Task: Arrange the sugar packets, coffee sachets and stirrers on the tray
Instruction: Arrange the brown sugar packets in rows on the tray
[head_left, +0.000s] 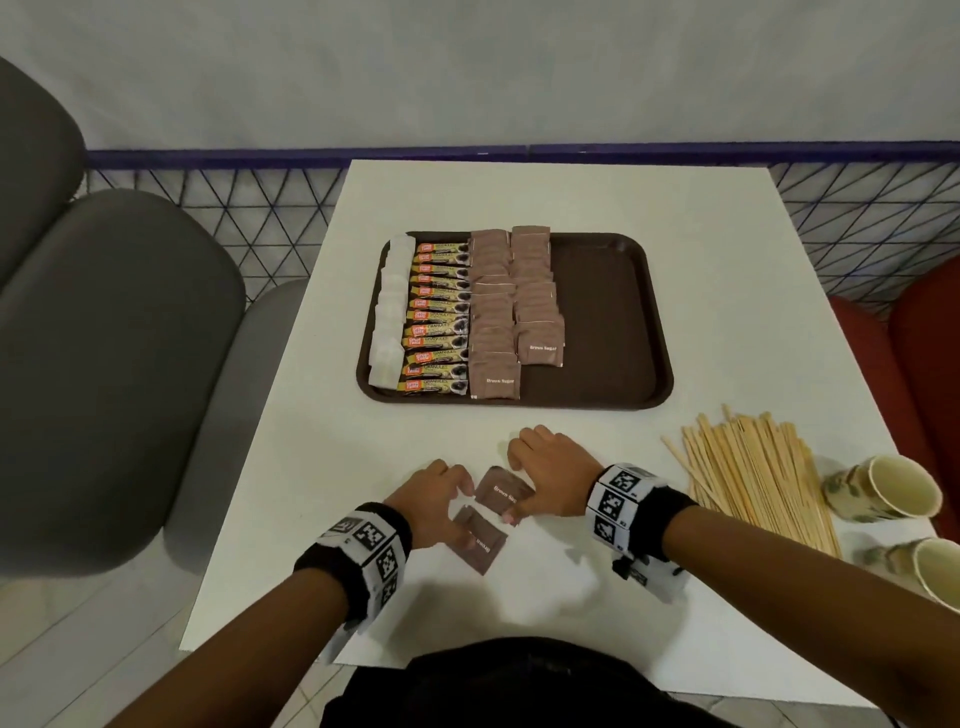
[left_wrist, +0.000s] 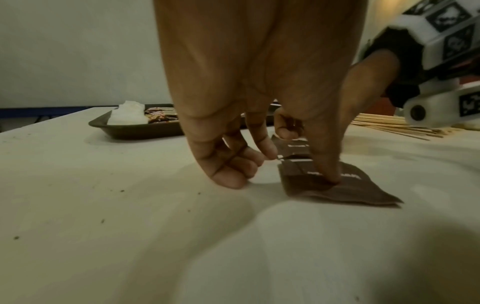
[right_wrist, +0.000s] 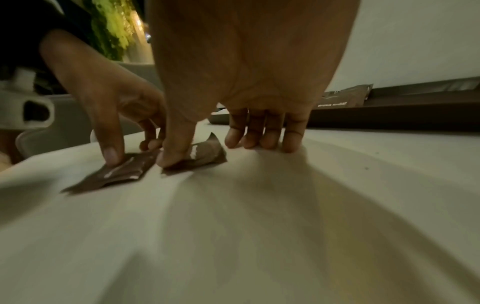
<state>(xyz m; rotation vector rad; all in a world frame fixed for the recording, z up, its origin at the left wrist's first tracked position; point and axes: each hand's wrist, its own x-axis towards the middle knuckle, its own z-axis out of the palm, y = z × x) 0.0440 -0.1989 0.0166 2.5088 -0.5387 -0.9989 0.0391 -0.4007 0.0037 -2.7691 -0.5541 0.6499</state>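
On the table (head_left: 322, 467), each hand's thumb presses a brown sugar packet (head_left: 480, 540).

Dim, yellowish wrist views with blurred, bowed edges; sharper, brighter head view; soft shadows across the table (head_left: 571, 197).

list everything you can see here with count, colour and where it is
square table: one, white, centre
rectangular plastic tray: one, dark brown, on table
white sugar packets: one column, tray's left edge
coffee sachets: about twelve, yellow-orange and black, beside the white packets
brown sugar packets on tray: two columns, mid-tray
loose brown sugar packets: two, on table by the hands
wooden stirrers: a pile, pale, right of table
paper cups: two, cream, lying right
chairs: grey left, red right
left hand: thumb presses nearer packet
right hand: thumb presses farther packet
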